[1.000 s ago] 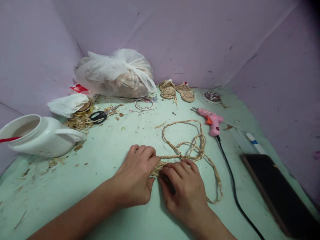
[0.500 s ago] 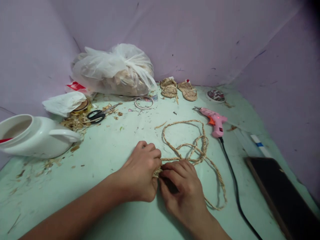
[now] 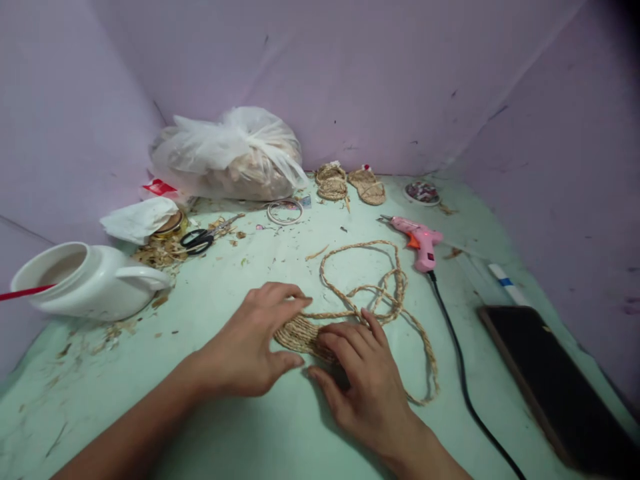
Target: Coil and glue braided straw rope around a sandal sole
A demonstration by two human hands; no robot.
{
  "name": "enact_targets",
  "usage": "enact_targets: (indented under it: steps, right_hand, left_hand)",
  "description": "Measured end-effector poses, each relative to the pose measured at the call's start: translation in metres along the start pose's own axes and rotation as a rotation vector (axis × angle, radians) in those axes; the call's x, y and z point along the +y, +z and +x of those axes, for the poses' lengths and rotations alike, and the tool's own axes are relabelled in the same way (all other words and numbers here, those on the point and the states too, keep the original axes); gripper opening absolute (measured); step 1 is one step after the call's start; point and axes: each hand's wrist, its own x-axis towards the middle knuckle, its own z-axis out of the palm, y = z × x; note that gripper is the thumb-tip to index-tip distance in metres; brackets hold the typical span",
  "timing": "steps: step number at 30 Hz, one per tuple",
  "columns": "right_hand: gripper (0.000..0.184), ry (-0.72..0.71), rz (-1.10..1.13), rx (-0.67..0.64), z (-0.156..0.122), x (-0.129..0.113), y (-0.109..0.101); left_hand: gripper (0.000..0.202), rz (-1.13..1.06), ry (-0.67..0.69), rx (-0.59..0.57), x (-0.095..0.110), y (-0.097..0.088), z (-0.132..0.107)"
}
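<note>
Standing by the counter (image 3: 240,440), I find the coiled braid piece (image 3: 299,335) lying between the person's left hand (image 3: 250,337) and right hand (image 3: 367,383), with braided cord (image 3: 401,283) passing its far edge and looping loosely beyond. The left is spread wide at the piece's left end, thumb well apart from the fingers and gripping nothing; the right has bent fingers over the other end, though I cannot tell whether it grips. A pink glue gun (image 3: 425,243) lies right of the loops, 2 woven sandals (image 3: 369,188) near the wall (image 3: 350,73).
</note>
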Motion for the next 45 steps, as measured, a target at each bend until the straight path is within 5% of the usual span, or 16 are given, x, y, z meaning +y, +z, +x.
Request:
enact_targets:
  steps: [2,5,9,16,22,28,31,35,41,45]
  right_hand:
    - [0.018,-0.045,0.001,0.020,0.000,0.002,-0.002]
    - [0.016,0.003,-0.067,0.025,0.001,0.004,-0.003]
    - [0.035,0.132,-0.184,-0.036,0.003,0.003,-0.006]
    - [0.025,0.049,-0.139,-0.104,0.002,0.002,-0.003]
    - [0.032,0.025,-0.155,-0.088,0.001,0.000,-0.001]
    - [0.068,0.070,-0.354,-0.115,-0.003,0.024,-0.034]
    - [0.077,0.142,-0.428,-0.243,0.000,0.048,-0.053]
    - [0.063,0.205,-0.409,-0.374,0.018,0.068,-0.065]
    - [0.041,0.140,-0.272,-0.434,0.047,0.064,-0.078]
    - [0.011,0.251,-0.068,-0.110,0.079,0.065,-0.110]
  left_hand:
    - [0.042,-0.017,-0.160,0.101,-0.005,-0.002,-0.004]
    - [0.029,0.036,-0.329,0.065,-0.003,0.004,-0.005]
    - [0.025,0.053,-0.357,0.034,0.006,0.013,-0.004]
    - [0.025,-0.268,-0.450,0.019,-0.001,0.010,-0.006]
    - [0.017,-0.051,-0.547,-0.057,0.004,0.005,-0.009]
    - [0.011,-0.394,-0.550,-0.137,-0.005,0.002,-0.010]
    - [0.012,-0.476,-0.530,-0.155,-0.016,-0.007,-0.009]
    - [0.016,-0.545,-0.516,-0.189,-0.025,-0.019,-0.010]
    - [0.017,-0.557,-0.521,-0.175,-0.034,-0.025,-0.013]
    - [0.015,-0.577,-0.506,-0.185,-0.042,-0.024,-0.012]
